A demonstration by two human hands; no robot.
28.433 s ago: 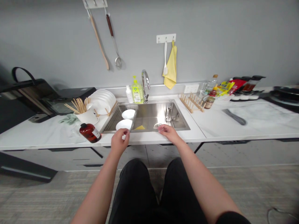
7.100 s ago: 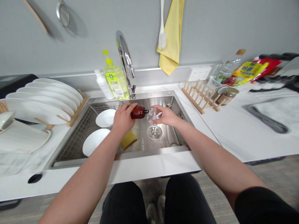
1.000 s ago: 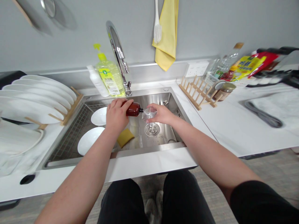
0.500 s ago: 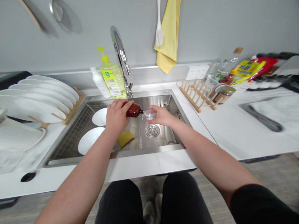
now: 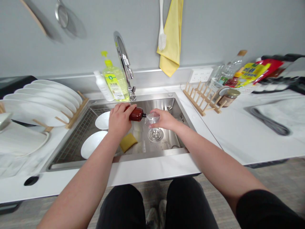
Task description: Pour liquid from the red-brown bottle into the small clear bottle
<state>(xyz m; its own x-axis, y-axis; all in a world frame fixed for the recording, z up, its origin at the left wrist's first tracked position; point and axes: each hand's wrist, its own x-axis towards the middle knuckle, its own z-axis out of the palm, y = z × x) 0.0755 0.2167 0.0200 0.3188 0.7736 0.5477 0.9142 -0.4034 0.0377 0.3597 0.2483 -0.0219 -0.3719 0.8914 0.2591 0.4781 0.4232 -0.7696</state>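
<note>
Gripping with curled fingers of left hand [image 5: 121, 119] red-brown bottle [image 5: 136, 114], tipped near-horizontal, neck at clear vessel [image 5: 151, 119]. Pinching vessel between thumb and fingers of right hand [image 5: 165, 119]. Held over sink [image 5: 154, 154], near drain [image 5: 155, 135]. Farther out, in sink: yellow pad [image 5: 128, 142], white bowls [image 5: 91, 146]; behind, faucet [image 5: 125, 60].

The red bottle [image 5: 136, 114] looks glossy, the faucet [image 5: 125, 59] shiny metal, the hanging towel [image 5: 171, 39] matt cloth.
</note>
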